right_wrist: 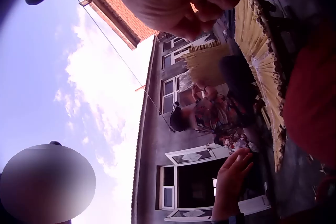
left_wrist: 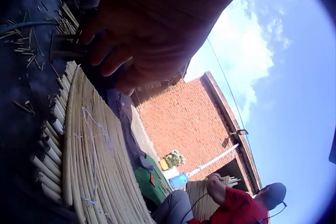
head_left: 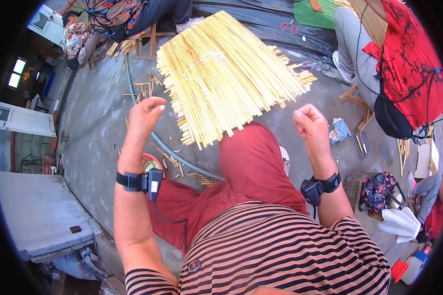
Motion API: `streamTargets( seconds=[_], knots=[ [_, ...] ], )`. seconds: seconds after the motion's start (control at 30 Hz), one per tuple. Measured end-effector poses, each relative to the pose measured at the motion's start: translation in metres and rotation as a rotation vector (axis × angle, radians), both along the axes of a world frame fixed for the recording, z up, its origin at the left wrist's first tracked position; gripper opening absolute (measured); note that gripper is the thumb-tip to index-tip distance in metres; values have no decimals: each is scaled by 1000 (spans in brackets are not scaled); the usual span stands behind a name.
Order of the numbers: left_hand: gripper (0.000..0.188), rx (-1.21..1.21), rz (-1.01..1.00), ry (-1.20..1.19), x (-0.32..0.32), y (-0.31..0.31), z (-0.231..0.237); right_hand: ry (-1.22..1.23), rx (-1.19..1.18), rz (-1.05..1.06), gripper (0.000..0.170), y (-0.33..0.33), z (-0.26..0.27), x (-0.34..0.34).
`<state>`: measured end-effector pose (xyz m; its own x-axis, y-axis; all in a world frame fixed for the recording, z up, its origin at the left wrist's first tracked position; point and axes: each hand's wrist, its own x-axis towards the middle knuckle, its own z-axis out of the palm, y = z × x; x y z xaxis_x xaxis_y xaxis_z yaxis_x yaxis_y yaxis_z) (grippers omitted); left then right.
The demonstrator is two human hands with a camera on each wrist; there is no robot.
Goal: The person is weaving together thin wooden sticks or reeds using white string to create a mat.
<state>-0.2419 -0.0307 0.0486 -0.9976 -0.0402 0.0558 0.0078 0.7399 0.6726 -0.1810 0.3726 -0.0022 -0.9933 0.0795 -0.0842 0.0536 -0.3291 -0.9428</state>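
A thick mat of pale yellow stalks (head_left: 231, 73) lies before the person's knees, its near edge at the raised red-trousered knee (head_left: 248, 147). Loose white string (head_left: 206, 61) lies across the stalks and shows again in the left wrist view (left_wrist: 94, 134). To the left of the mat the left hand (head_left: 145, 115) is raised, its fingers slightly bent and apart with nothing seen between them. The right hand (head_left: 311, 123) is held up right of the mat's near corner, fingers curled in toward the thumb; no thing shows in it. Both hands are apart from the mat.
A blue-green hose (head_left: 155, 135) runs over the concrete floor among scattered short stalk pieces (head_left: 170, 157). At the right a person in red (head_left: 411, 64) sits near a wooden stand (head_left: 359, 105). Red scissors (head_left: 290, 27) lie on dark sheeting behind. A flowered bag (head_left: 377, 191) stands lower right.
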Motion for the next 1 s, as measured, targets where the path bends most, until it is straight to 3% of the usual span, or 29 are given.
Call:
streamTargets(
  seconds=[0.13,0.2,0.3,0.33,0.43,0.53,0.67,0.8,0.9,1.0],
  knots=[
    [12,268,32,-86,5,24,-41,68,160,193,11,-39,5,-3],
    [14,86,-66,37,3,52,-44,87,194,286,10,-59,5,-3],
    [16,41,-149,128,-20,72,-49,167,383,290,9,-80,16,4],
    [17,32,-149,116,-32,72,-47,203,418,286,9,-86,20,8],
    [19,5,-100,25,-78,69,-35,666,555,343,10,-99,6,16],
    [20,84,-19,-135,-123,64,-20,869,708,438,13,-101,-22,21],
    [22,207,-73,-106,-182,47,-25,856,668,379,17,-101,-32,17],
    [21,-181,-19,-29,-225,29,-44,915,745,394,18,-98,-31,8],
    [21,-327,-90,-35,-247,18,-77,901,700,422,18,-96,-30,2],
    [24,-377,-16,10,-262,13,-113,880,621,435,18,-93,-31,-2]
  ],
)
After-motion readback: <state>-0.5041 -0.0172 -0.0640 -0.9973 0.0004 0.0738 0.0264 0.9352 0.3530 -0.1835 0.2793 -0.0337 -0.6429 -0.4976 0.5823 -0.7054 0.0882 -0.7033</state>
